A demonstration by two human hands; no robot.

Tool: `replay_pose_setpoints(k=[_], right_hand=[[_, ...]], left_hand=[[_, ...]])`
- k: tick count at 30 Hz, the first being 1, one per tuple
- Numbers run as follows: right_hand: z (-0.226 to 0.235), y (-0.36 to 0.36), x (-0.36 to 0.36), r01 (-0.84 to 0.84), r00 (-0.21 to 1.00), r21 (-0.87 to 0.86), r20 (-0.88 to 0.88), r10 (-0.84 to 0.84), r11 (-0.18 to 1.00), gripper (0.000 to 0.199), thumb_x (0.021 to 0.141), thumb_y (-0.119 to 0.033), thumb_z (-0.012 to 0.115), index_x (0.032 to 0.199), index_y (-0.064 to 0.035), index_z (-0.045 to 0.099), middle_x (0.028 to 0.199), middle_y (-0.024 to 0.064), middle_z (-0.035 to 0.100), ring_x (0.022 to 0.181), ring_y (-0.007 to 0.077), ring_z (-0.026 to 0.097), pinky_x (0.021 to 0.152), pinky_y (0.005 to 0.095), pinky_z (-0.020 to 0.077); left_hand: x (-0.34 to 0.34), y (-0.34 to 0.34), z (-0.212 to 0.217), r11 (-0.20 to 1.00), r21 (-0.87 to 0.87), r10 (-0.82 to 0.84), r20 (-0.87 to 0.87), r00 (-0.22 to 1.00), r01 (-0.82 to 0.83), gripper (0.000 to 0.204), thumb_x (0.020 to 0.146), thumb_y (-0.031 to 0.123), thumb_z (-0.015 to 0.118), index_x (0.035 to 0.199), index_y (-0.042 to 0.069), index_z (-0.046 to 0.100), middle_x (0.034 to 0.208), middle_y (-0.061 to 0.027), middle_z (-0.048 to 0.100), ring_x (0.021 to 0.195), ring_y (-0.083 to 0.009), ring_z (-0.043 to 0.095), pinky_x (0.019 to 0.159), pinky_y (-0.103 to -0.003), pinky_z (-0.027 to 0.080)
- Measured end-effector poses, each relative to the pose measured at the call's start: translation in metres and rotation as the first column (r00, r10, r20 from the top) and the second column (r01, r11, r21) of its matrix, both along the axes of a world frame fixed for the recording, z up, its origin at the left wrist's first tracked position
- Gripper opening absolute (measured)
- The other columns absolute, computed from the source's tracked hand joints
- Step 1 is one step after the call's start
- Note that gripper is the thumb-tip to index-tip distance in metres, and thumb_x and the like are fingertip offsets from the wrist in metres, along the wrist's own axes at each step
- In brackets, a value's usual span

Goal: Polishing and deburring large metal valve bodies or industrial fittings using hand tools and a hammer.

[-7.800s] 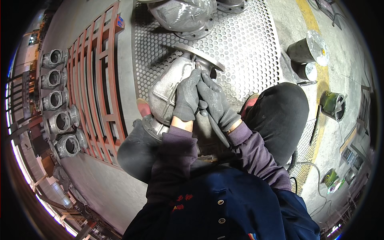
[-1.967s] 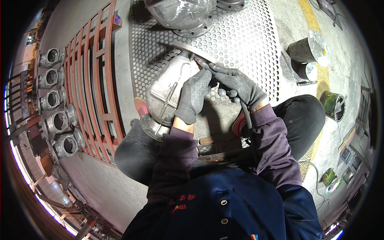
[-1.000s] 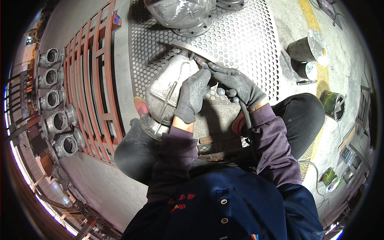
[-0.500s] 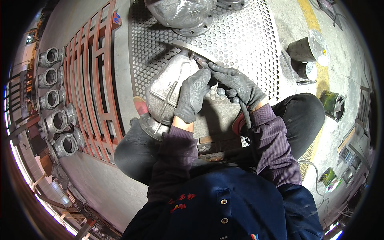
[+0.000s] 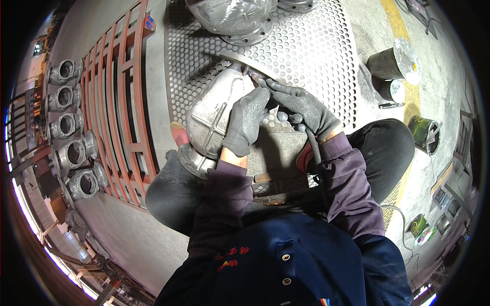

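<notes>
Between my knees sits a silver-grey cast metal valve body [image 5: 205, 121] with cross-shaped ribs on its rounded side and a flange at each end. My left hand [image 5: 246, 118], in a dark grey glove, lies against its right side with the fingers curled round a slim die grinder [image 5: 258, 80]. My right hand [image 5: 305, 108], gloved alike, is closed on the rear of the same grinder. A hose [image 5: 313, 145] runs down from the right hand along the sleeve. The grinder's tip meets the casting close to the far flange [image 5: 255, 65]; the exact contact is too small to make out.
A perforated metal plate [image 5: 316, 46] lies under the work, with another casting [image 5: 232, 20] at its far end. Left are a red steel rack [image 5: 133, 92] and several castings [image 5: 66, 126] in a row. Buckets [image 5: 385, 62] and a green can [image 5: 423, 130] stand right.
</notes>
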State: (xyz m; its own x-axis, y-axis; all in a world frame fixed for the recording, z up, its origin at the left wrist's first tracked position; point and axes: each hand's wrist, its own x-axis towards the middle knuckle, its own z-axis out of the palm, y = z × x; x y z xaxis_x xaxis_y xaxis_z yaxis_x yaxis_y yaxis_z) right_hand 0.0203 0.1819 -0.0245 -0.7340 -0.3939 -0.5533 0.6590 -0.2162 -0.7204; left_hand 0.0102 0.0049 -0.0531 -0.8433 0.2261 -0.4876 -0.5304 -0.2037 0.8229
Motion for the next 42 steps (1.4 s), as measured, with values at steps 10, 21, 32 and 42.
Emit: replay_pose_setpoints(k=[10,21,32,42], right_hand=[[-0.007,-0.002,0.001,0.005,1.000,0.031,0.021,-0.006,1.000,0.041,0.098,-0.035,0.048,0.136,-0.0189,0.050,0.077,-0.0073,0.054,0.046,-0.0033,0.035,0.036,0.0105,0.0273],[0.012,-0.003,0.001,0.023,0.999,0.038,0.033,-0.024,0.999,0.043,0.097,-0.038,0.049,0.136,-0.0206,0.049,0.063,-0.0072,0.050,0.040,-0.0026,0.033,0.034,0.0116,0.0283],[0.015,-0.011,0.004,0.032,0.999,0.110,0.016,-0.034,0.993,0.045,0.096,-0.030,0.050,0.139,-0.0153,0.045,0.063,-0.0064,0.051,0.042,-0.0009,0.036,0.036,0.0142,0.0298],[0.018,-0.018,0.004,0.079,0.996,0.095,-0.039,-0.075,0.992,0.047,0.095,-0.029,0.051,0.134,-0.0035,0.047,0.064,-0.0038,0.054,0.041,0.0016,0.040,0.036,0.0174,0.0325]], left_hand=[[-0.004,0.001,-0.007,0.997,0.060,0.037,0.166,0.985,-0.048,0.012,0.092,-0.005,0.044,0.097,0.000,0.055,0.091,-0.0002,0.051,0.083,-0.0082,0.050,0.071,-0.023,0.046],[-0.001,-0.001,-0.011,0.995,0.087,-0.059,0.065,0.996,0.053,0.012,0.093,-0.001,0.046,0.100,0.000,0.056,0.095,-0.0030,0.055,0.085,-0.0085,0.053,0.074,-0.024,0.046],[-0.001,-0.005,-0.015,0.997,0.019,-0.070,-0.166,0.984,0.074,0.019,0.096,0.010,0.049,0.109,-0.002,0.056,0.105,-0.0062,0.057,0.101,-0.0143,0.054,0.088,-0.028,0.046],[-0.003,-0.007,-0.003,0.979,-0.031,-0.202,-0.105,0.974,0.199,0.024,0.098,0.011,0.045,0.115,-0.004,0.051,0.112,-0.0102,0.054,0.107,-0.0160,0.053,0.095,-0.029,0.045]])
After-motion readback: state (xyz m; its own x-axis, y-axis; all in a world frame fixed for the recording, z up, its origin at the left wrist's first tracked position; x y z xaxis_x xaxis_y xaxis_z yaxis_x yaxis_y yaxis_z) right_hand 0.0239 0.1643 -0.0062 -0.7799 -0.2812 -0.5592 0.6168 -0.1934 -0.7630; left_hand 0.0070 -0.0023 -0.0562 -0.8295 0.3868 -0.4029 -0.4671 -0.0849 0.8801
